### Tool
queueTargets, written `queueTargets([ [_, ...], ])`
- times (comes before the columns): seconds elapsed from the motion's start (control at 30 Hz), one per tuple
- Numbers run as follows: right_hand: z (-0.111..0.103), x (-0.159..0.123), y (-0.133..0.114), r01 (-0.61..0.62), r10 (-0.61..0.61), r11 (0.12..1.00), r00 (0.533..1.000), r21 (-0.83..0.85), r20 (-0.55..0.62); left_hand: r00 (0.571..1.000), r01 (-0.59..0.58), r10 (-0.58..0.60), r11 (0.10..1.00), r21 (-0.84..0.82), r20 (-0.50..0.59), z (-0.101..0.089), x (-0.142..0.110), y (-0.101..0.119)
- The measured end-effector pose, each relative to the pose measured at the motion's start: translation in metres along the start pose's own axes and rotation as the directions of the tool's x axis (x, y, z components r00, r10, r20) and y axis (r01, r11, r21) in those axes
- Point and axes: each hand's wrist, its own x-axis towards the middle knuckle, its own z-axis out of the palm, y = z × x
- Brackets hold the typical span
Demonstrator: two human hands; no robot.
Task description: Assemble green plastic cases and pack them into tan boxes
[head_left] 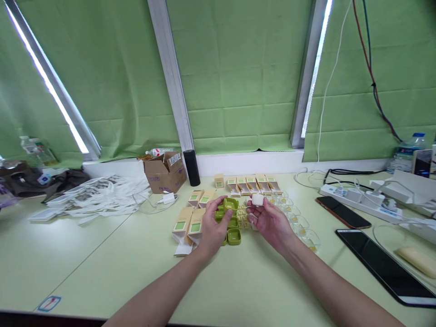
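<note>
My left hand (213, 231) is closed on a small olive-green square dish (230, 204), held above other green square dishes (234, 236) set in rows on the table. A small white rounded block (257, 199) is pinched between the thumb and fingers of my right hand (272, 222), to the right of the green dish and apart from it. Small yellowish pieces (242, 218) lie in rows between my hands. Right of them stand several clear plastic covers (299, 221), each with a yellow mark. Kraft-paper boxes (182, 225) with green labels stand beside my left hand.
More kraft boxes (252, 185) line the back. A cardboard carton (165, 172) and a black cylinder (191, 168) stand behind, left of centre. White strap-like items (102, 197) are heaped at left. On the right lie a phone (343, 212), a tablet (384, 265) and a power strip (363, 202).
</note>
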Motion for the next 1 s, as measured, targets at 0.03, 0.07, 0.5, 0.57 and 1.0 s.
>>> queueTargets([
  [0.03, 0.0, -0.001, -0.001, 0.001, -0.001, 1.0, 1.0, -0.009, 0.02, 1.0, 0.002, -0.002, 1.0, 0.0, -0.007, 0.0, 0.0, -0.001],
  [0.07, 0.0, -0.001, -0.003, 0.008, -0.007, 1.0, 0.999, -0.019, 0.033, 1.0, 0.003, -0.003, 1.0, 0.003, -0.013, 0.0, 0.0, -0.001],
  [0.5, 0.011, -0.01, -0.023, 0.172, -0.171, 0.948, 0.985, -0.269, 0.026, 0.999, -0.001, 0.001, 1.0, 0.023, -0.034, -0.003, 0.001, 0.005],
  [0.57, 0.009, -0.011, -0.03, 0.197, -0.197, 0.924, 0.98, -0.329, 0.035, 0.999, -0.006, 0.007, 1.0, 0.024, -0.034, -0.003, 0.001, 0.005],
  [1.0, -0.043, -0.052, -0.053, 0.465, -0.259, 0.101, 0.866, -0.88, 0.428, 0.999, -0.038, 0.038, 0.999, 0.022, -0.033, -0.001, -0.002, 0.004],
])
